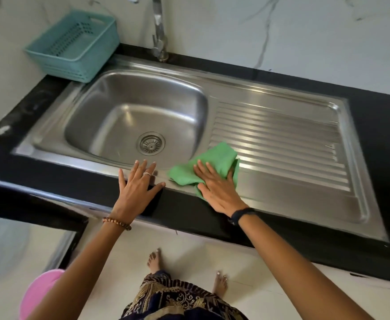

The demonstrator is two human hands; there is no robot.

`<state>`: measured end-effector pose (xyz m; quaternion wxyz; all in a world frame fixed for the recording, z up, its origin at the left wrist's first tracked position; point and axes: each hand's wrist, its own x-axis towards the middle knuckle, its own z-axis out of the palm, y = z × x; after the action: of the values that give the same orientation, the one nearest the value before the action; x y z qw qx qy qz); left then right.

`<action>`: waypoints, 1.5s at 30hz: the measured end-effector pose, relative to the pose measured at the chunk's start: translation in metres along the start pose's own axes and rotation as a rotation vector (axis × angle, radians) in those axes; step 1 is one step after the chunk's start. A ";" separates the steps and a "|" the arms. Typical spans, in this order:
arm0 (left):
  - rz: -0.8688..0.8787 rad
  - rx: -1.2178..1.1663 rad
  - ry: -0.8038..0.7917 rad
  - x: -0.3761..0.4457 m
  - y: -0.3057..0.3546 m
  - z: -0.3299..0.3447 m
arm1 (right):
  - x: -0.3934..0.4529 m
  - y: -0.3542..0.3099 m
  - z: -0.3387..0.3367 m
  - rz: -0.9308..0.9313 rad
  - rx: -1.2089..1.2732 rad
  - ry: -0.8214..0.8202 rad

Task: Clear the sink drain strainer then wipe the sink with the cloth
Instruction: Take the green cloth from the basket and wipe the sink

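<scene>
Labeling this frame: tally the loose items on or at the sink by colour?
Green: 1, the cloth under the right hand
Teal: 1, the basket
Pink: 1, the round object on the floor
Total: 3

At twelve o'clock the faucet (159, 31) runs off the top edge; at seven o'clock a pink object (42, 294) is cut off, unidentifiable.

Sink basin (120, 107) ahead at 11 o'clock, strainer (150, 143) in its floor. Drainboard (281, 144) at 2. Cloth (212, 158) under my right hand (217, 188) on the front rim; basket (73, 45) at 10, tap (159, 38) at 12.
</scene>
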<state>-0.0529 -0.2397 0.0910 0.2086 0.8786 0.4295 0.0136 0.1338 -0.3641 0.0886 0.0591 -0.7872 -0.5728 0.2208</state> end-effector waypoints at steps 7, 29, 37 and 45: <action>0.088 0.044 -0.080 0.024 -0.052 -0.021 | 0.038 -0.019 0.002 0.074 -0.078 0.010; -0.032 0.095 0.129 0.045 -0.169 -0.079 | 0.143 -0.168 0.006 -0.318 0.209 -0.327; 0.015 0.065 0.070 0.061 -0.197 -0.088 | 0.081 -0.072 -0.008 -0.327 0.018 -0.294; 0.192 0.072 0.049 0.081 -0.223 -0.111 | 0.111 -0.108 0.000 -0.239 0.163 -0.341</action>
<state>-0.1910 -0.0177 0.0955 0.1640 0.9221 0.3482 0.0394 0.0669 -0.2244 0.0949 0.0506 -0.6577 -0.6440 0.3875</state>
